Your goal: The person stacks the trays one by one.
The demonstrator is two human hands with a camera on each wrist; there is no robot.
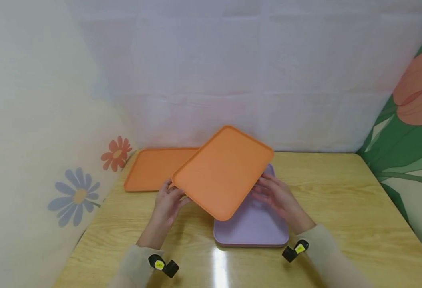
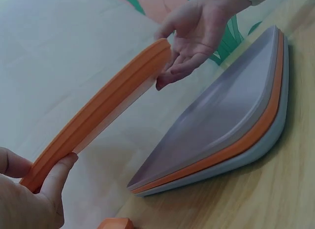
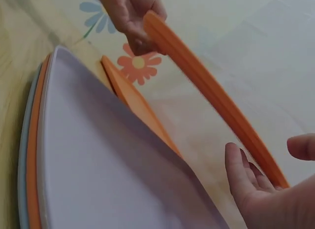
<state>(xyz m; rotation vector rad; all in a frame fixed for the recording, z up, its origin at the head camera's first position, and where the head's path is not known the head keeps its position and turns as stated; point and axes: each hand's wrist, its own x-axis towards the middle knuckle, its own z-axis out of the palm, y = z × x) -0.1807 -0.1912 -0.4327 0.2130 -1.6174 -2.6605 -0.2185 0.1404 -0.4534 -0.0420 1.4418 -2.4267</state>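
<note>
An orange tray (image 1: 225, 172) is held up at a tilt above the table. My left hand (image 1: 167, 206) grips its left edge, thumb and fingers on opposite faces. At the opposite edge my right hand (image 1: 277, 198) has its fingers under the tray; in the right wrist view the thumb (image 3: 301, 146) stands apart from it. Below lies a stack: a light purple tray (image 1: 254, 224) on top, an orange tray (image 2: 260, 125) under it and a grey-blue tray (image 2: 275, 133) at the bottom.
A second orange tray (image 1: 160, 168) lies flat at the table's back left, partly hidden by the raised one. The wooden table (image 1: 340, 200) meets a pale cloth backdrop (image 1: 304, 100) behind. Flower-patterned walls flank both sides.
</note>
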